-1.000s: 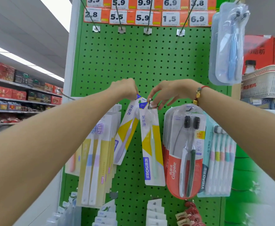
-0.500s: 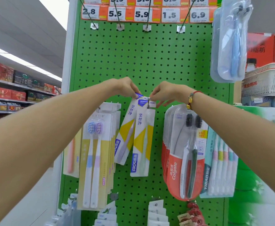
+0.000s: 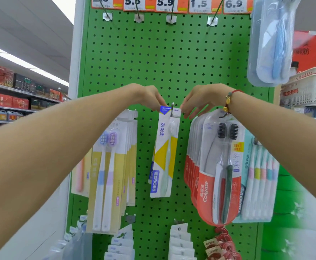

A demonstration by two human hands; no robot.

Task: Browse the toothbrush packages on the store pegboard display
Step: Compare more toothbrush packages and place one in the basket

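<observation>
While the white, blue and yellow card toothbrush package [image 3: 163, 156] hangs lengthwise below both hands, its top corners are pinched by left hand [image 3: 149, 97] and right hand [image 3: 200, 99], equally near.

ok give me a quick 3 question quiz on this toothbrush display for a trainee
1. True or false: the FROG pack hangs on a peg between the yellow packs and the Colgate packs.
2. Which hand wears a bracelet? A) left B) right C) neither
3. Fill in: both hands pinch the FROG pack at its ____ edge.

Key
1. True.
2. B: the red bracelet sits at the wrist of the right hand; the left hand has none.
3. Top, by the peg on the pegboard.
</observation>
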